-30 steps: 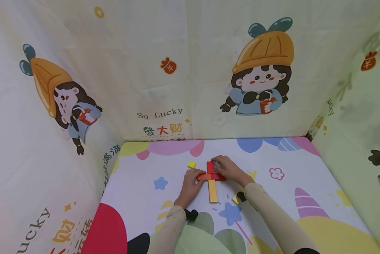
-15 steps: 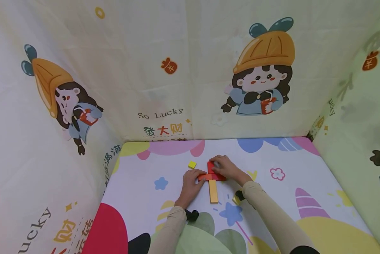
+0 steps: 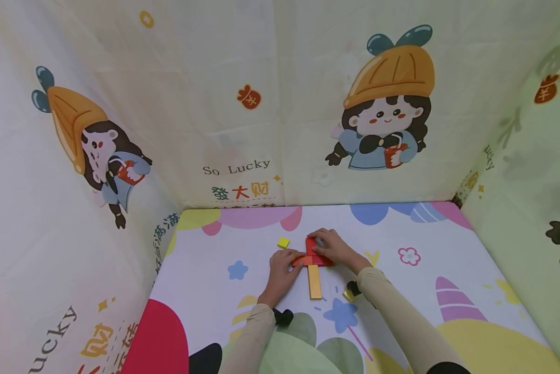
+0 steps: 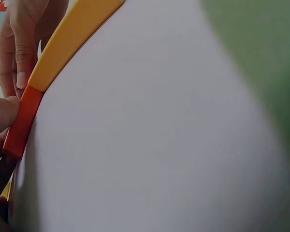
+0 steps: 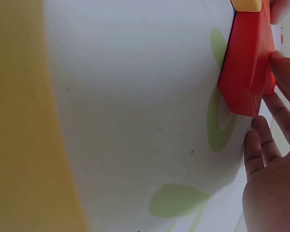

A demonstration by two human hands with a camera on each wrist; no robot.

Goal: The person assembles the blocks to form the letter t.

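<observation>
Wooden blocks lie in a cross on the printed tabletop. My left hand (image 3: pixel 282 275) holds the outer end of the orange-red block (image 4: pixel 23 121) on the left arm, thumb on its near side and fingers round its end. At the far arm, my right hand (image 3: pixel 338 248) grips the upright red block (image 3: pixel 310 247), index finger by its far end and thumb on its side; those fingers partly hide it. A darker red block (image 5: pixel 242 63) with a slanted end forms the right arm, below my right hand. Toward me runs a long yellow-orange block (image 3: pixel 314 283), touched by neither hand.
A small yellow block (image 3: pixel 283 242) lies beyond my left hand. Another yellow block (image 3: pixel 348 295) sits under my right wrist, partly covered by a black wrist camera (image 3: pixel 354 288). Patterned cloth walls (image 3: pixel 280 119) rise behind and at both sides of the table.
My right thumb has shifted left onto the upright red block. My left hand stays on the orange-red block, and the cross keeps its shape.
</observation>
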